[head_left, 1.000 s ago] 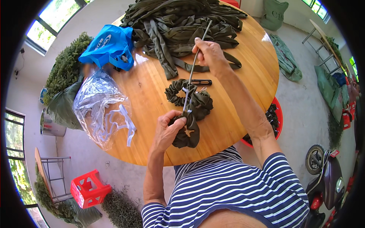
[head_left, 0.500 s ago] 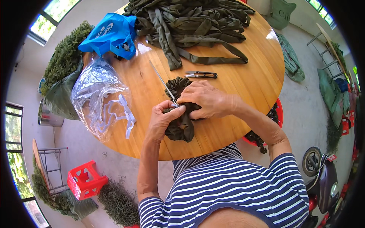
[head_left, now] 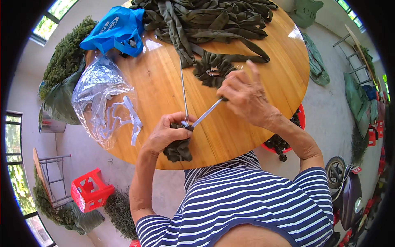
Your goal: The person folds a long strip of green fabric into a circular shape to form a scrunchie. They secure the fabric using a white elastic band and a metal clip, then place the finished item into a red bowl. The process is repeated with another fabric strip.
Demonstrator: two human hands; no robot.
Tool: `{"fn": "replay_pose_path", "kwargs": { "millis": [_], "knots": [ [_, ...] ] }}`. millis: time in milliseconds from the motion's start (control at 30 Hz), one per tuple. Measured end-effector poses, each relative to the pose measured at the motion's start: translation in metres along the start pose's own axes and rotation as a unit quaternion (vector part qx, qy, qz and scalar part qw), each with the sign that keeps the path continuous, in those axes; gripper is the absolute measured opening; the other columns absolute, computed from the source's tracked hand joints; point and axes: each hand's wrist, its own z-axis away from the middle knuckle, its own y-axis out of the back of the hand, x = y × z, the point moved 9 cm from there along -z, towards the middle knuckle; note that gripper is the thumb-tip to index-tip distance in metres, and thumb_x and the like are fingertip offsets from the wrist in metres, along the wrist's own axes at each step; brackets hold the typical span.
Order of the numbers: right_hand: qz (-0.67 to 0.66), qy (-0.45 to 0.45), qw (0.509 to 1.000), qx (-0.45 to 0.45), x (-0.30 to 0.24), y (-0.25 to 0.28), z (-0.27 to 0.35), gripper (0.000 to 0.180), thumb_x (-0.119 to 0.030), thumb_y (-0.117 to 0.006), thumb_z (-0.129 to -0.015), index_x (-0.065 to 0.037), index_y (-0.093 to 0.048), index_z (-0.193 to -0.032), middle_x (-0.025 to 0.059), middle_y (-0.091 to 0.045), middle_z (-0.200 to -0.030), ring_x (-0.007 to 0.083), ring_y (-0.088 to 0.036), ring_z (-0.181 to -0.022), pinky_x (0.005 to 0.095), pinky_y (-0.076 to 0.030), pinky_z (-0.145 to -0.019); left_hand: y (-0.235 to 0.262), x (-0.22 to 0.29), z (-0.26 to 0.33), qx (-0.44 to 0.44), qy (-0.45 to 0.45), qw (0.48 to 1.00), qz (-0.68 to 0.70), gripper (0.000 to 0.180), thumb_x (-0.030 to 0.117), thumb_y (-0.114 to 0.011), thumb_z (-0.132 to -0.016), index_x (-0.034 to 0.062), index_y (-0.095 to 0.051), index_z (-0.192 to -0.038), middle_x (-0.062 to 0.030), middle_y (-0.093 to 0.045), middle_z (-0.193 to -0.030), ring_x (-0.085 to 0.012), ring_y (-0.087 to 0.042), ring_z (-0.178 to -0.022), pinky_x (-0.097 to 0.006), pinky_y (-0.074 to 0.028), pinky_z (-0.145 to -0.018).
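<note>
Over a round wooden desk (head_left: 230, 142), the left hand (head_left: 161, 135) pinches gathered olive fabric (head_left: 179, 150); taut white elastic (head_left: 207, 112) runs from it to the gripping right hand (head_left: 248, 98).

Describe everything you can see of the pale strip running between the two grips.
The pale strip is narrow and flat, whitish, and looks like elastic. It runs straight, seemingly taut, slanting up to the right above the wooden table. Its lower end reaches gathered dark green fabric pinched in the left grip; its upper end disappears at the right grip. Whether it touches the thin metal rod is unclear.
</note>
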Motion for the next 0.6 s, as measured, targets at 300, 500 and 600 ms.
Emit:
{"fn": "replay_pose_path", "kwargs": {
  "millis": [300,500,600],
  "knots": [
    [-0.059,-0.075,0.992,-0.085,0.02,-0.007,0.025,0.019,-0.011,-0.059,-0.067,-0.015,-0.058,-0.086,-0.0014,-0.052,-0.088,0.0181,-0.044,-0.102,0.0549,-0.014,-0.1,-0.005,-0.016,-0.006,-0.018,0.012,1.0,0.016,0.017,0.007,-0.065,-0.066,0.0001,-0.065,-0.082,0.0043,-0.055,-0.069,-0.0021,-0.049,-0.062,-0.016,-0.04,-0.058],
    [-0.136,-0.044,0.983,-0.117,-0.007,-0.007,0.008,0.032,-0.011,-0.057,-0.071,-0.015,-0.057,-0.102,0.0028,-0.053,-0.102,0.0192,-0.044,-0.107,0.0513,-0.018,-0.1,-0.015,-0.012,-0.014,-0.02,0.012,1.0,0.007,0.017,0.008,-0.065,-0.067,-0.0006,-0.065,-0.082,0.0048,-0.055,-0.066,-0.0017,-0.048,-0.06,-0.017,-0.04,-0.056],
    [-0.126,0.059,0.989,-0.05,-0.033,-0.012,-0.021,0.032,-0.012,-0.056,-0.073,-0.015,-0.057,-0.105,0.0047,-0.052,-0.107,0.0195,-0.044,-0.109,0.0501,-0.021,-0.1,-0.014,-0.005,-0.011,-0.009,-0.018,1.0,-0.001,0.017,0.009,-0.066,-0.067,-0.0005,-0.065,-0.082,0.005,-0.054,-0.064,-0.0016,-0.048,-0.058,-0.017,-0.039,-0.054]
  ]
}}
